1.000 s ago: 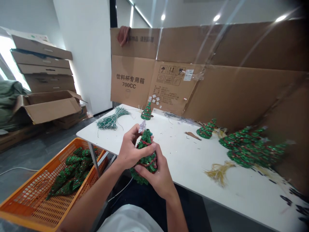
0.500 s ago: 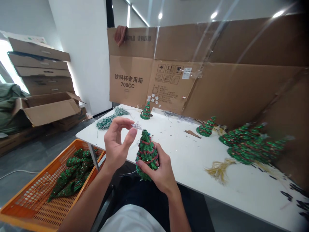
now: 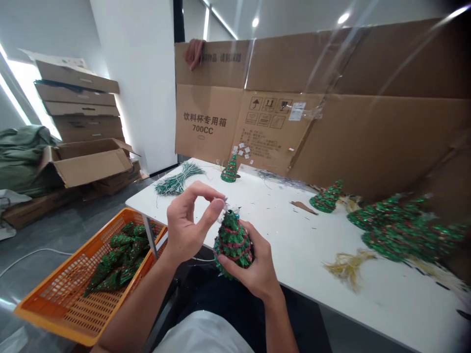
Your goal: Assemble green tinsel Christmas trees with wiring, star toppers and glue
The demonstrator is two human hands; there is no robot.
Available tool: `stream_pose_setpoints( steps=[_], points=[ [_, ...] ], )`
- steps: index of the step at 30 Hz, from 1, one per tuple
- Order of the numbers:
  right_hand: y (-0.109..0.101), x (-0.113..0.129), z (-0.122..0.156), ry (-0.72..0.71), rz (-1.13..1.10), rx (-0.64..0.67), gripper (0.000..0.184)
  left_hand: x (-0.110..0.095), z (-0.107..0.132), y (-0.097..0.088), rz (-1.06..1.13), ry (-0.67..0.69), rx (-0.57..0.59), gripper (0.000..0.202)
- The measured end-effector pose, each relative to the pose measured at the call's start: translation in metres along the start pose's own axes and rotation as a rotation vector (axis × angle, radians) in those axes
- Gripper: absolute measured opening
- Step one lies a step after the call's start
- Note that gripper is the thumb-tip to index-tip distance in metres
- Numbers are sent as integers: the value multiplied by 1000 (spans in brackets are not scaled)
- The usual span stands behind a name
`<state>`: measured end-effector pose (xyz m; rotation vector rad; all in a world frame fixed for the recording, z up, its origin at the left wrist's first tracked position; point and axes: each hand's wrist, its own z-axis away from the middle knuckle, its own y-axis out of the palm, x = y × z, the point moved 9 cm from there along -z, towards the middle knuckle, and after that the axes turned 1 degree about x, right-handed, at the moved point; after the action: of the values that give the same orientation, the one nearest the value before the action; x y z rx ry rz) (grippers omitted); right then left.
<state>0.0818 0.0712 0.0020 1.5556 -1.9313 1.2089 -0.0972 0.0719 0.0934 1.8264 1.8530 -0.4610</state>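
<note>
the left hand (image 3: 186, 220) is raised, thumb and forefinger pinched on a small silvery star topper (image 3: 223, 208) (too small to make out clearly) right at the tip of a green tinsel christmas tree (image 3: 233, 242) wound with red garland. the right hand (image 3: 250, 267) curls round that tree's lower half, gripping it above the lap, just off the edge of the white table (image 3: 294, 245). on the table stand a smaller tinsel tree (image 3: 230, 170), a bundle of green wire stems (image 3: 178, 180) and a gold tinsel tuft (image 3: 349, 267). an orange plastic crate (image 3: 47, 314) to the left holds green tinsel cones (image 3: 117, 257).
</note>
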Motion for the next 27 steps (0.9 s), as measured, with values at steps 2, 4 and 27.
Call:
stream_pose_setpoints(
  steps=[2, 4, 27],
  points=[
    [0, 0, 1, -12, 8, 1, 62, -1, 0, 0, -1, 3, 8, 5],
    [0, 1, 1, -23, 13, 1, 64, -2, 0, 0, -8, 3, 12, 5],
    [-1, 3, 2, -35, 25, 14, 66, -1, 0, 5, -38, 1, 93, 7]
  ],
)
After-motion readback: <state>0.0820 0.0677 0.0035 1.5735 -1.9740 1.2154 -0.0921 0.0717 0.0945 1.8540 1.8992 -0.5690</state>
